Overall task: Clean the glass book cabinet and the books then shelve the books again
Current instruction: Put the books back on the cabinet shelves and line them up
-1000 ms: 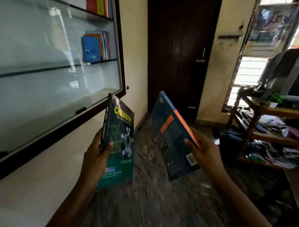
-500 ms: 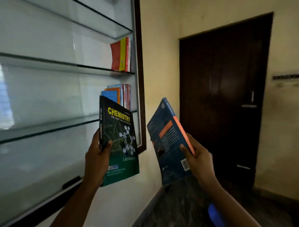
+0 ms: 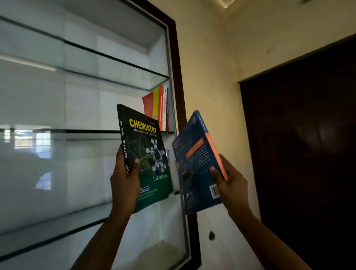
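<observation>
We see the left hand [image 3: 125, 185] gripping a chemistry book [image 3: 147, 148] and the right hand [image 3: 233, 185] clasping a blue book [image 3: 194, 173], before the glass cabinet [image 3: 178, 77], cream wall [image 3: 208, 77] and dark door [image 3: 308, 154].

A cream wall [image 3: 208, 77] runs up the middle of the view and meets a second cream wall [image 3: 289, 34] at an inside corner near the top right. A dark brown wooden door [image 3: 308, 154] fills the right side below that second wall. Its top edge slants upward toward the right edge of the view, and a faint sheen lies on its panel. At the top edge a narrow bright strip of ceiling light [image 3: 229, 2] shows. A small dark spot [image 3: 212, 235] sits low on the first wall, and a fainter mark [image 3: 268, 50] sits above the door. The room is dim.
</observation>
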Motion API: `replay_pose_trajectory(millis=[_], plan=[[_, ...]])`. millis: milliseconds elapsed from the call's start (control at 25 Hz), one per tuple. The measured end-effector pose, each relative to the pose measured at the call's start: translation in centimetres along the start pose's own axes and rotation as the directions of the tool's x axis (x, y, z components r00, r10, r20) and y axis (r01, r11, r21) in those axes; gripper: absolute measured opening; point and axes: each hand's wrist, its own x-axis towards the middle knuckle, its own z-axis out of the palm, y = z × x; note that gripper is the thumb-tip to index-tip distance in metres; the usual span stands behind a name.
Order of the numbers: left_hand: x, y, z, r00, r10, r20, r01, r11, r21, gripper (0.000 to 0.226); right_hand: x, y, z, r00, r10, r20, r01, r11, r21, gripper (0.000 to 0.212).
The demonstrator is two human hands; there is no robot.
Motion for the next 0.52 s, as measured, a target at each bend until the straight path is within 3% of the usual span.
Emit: replay_pose_trajectory(millis=[200, 520], plan=[[7.7, -1.2, 6.9, 0.982, 0.129, -0.137, -0.126, 0.992, 0.024, 0.050, 10.8, 4.6, 4.7, 0.987, -0.154, -0.049, 0.161, 0.965, 0.208, 0.037], [20.5, -1.3, 13.2, 0.911, 0.284, -0.299, -0.245, 0.956, 0.162, 0.046, 25.8, 7.3, 12.2, 0.974, -0.195, -0.112, 0.225, 0.836, 0.500, 0.044]])
